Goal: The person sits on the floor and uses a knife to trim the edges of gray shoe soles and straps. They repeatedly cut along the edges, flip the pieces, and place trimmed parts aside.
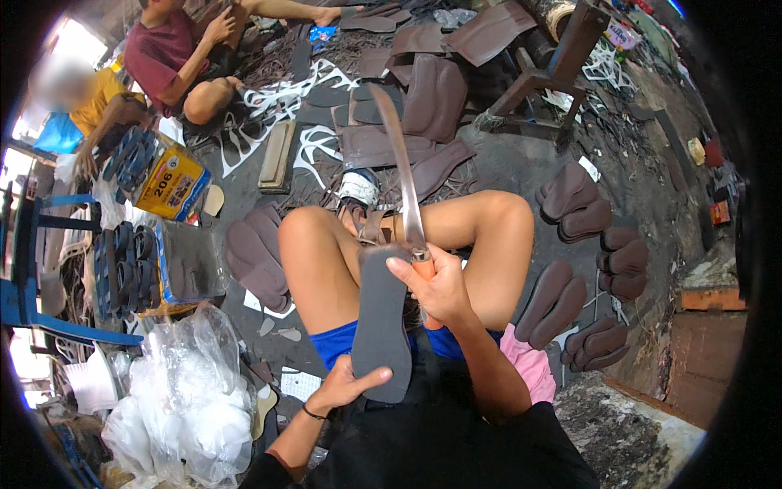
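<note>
My left hand [346, 387] grips the lower end of a dark grey shoe sole [381, 326], its thumb lying across the flat face. The sole stands lengthwise in front of my body, between my bent knees. My right hand [442, 285] is closed round the orange handle [423, 267] of a long knife [405, 179], and its thumb rests on the sole's right edge near the upper end. The worn, slightly curved blade points away from me, over brown sheet scraps. Part of the handle is hidden by my right fingers.
Stacked brown soles [552, 306] lie to my right, and more [257, 253] by my left knee. A clear plastic bag [191, 391] is at lower left, near sandals in boxes [175, 179]. Ahead are brown sheets [436, 98], a wooden block [277, 156], a wooden stand [546, 81] and two seated people.
</note>
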Demonstrator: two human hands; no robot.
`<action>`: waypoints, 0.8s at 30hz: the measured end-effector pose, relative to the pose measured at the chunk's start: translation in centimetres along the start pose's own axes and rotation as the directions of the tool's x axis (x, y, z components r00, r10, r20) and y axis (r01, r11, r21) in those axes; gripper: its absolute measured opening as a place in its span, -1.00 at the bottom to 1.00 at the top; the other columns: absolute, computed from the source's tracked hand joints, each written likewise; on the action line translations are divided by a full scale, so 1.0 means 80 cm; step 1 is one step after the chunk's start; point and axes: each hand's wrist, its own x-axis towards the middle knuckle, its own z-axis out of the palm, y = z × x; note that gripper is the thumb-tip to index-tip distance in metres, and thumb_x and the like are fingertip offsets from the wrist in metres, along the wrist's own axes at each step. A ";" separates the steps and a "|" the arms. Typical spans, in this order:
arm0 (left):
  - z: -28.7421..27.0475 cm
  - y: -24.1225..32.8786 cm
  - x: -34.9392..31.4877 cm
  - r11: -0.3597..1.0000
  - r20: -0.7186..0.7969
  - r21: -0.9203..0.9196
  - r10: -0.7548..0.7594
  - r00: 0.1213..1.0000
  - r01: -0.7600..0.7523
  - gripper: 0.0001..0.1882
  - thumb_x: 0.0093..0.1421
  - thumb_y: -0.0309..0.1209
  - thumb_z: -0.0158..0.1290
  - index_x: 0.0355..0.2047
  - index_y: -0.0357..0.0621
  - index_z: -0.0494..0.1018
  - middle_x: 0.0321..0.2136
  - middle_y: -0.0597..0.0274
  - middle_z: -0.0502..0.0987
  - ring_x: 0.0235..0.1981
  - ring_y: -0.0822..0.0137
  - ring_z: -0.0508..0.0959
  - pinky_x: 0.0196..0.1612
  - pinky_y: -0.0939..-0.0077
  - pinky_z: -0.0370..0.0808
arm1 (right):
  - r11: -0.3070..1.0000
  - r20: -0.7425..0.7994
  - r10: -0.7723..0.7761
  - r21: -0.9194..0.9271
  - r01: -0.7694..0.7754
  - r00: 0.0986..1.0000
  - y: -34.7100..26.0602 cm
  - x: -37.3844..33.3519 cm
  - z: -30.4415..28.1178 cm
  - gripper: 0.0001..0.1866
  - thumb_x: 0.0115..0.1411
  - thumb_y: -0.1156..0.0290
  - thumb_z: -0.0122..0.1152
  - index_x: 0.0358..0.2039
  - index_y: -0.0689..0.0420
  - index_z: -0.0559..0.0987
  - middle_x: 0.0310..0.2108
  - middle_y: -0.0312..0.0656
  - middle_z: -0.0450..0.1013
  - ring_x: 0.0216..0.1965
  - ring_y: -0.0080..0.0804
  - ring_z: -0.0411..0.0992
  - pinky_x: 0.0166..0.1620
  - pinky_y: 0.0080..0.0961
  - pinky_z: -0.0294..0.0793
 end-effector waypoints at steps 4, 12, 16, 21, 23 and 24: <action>-0.029 0.081 0.057 0.910 -0.160 -0.117 0.378 0.912 -0.397 -0.44 0.28 -0.35 0.18 0.20 -0.31 0.28 -0.06 0.21 0.52 -0.05 0.39 0.52 0.02 0.46 0.48 | 0.994 0.091 -0.104 0.050 0.100 0.990 -0.005 -0.019 0.013 -0.65 0.25 0.36 0.33 -0.04 0.31 0.56 -0.26 -0.20 0.58 -0.26 -0.63 0.47 -0.11 -0.56 0.49; -0.058 0.179 0.033 0.888 -0.396 -0.291 0.228 0.890 -0.357 -0.65 0.35 -0.39 0.07 0.10 -0.21 0.36 -0.11 0.25 0.55 -0.18 0.48 0.56 -0.10 0.53 0.54 | 0.663 0.151 -0.518 -0.551 0.507 0.842 -0.007 -0.126 -0.043 -0.72 0.21 0.42 0.30 -0.10 0.27 0.59 -0.30 -0.04 0.58 -0.51 -0.35 0.43 -0.39 -0.49 0.42; -0.061 0.156 0.011 0.869 -0.333 -0.401 0.157 0.930 -0.290 -0.61 0.36 -0.37 0.06 0.13 -0.22 0.33 -0.10 0.22 0.55 -0.14 0.46 0.56 -0.04 0.51 0.52 | 0.760 0.191 -0.322 -0.532 0.374 0.927 0.013 -0.161 -0.049 -0.66 0.09 0.44 0.40 -0.10 0.22 0.60 -0.26 -0.07 0.59 -0.43 -0.28 0.50 -0.34 -0.41 0.49; -0.046 0.156 0.003 0.898 -0.298 -0.354 0.158 0.941 -0.262 -0.55 0.34 -0.32 0.09 0.14 -0.26 0.29 -0.11 0.18 0.56 -0.14 0.44 0.57 -0.03 0.50 0.52 | 0.584 0.200 -0.498 -0.642 0.497 0.844 -0.008 -0.147 -0.051 -0.63 0.02 0.43 0.47 -0.13 0.19 0.63 -0.28 -0.12 0.60 -0.45 -0.29 0.53 -0.36 -0.43 0.53; -0.043 0.163 -0.001 0.908 -0.229 -0.345 0.164 0.960 -0.237 -0.53 0.32 -0.32 0.11 0.14 -0.29 0.30 -0.10 0.17 0.56 -0.11 0.44 0.55 0.01 0.50 0.49 | 0.628 0.228 -0.422 -0.625 0.464 0.878 -0.036 -0.145 -0.056 -0.63 0.02 0.43 0.47 -0.13 0.19 0.62 -0.28 -0.12 0.60 -0.45 -0.29 0.54 -0.35 -0.43 0.53; -0.041 0.166 -0.003 0.913 -0.192 -0.340 0.168 0.967 -0.226 -0.53 0.31 -0.31 0.12 0.13 -0.30 0.30 -0.10 0.17 0.56 -0.09 0.43 0.54 0.02 0.50 0.47 | 0.647 0.242 -0.383 -0.618 0.446 0.891 -0.054 -0.144 -0.058 -0.63 0.02 0.43 0.47 -0.13 0.19 0.62 -0.28 -0.12 0.60 -0.44 -0.29 0.54 -0.35 -0.44 0.53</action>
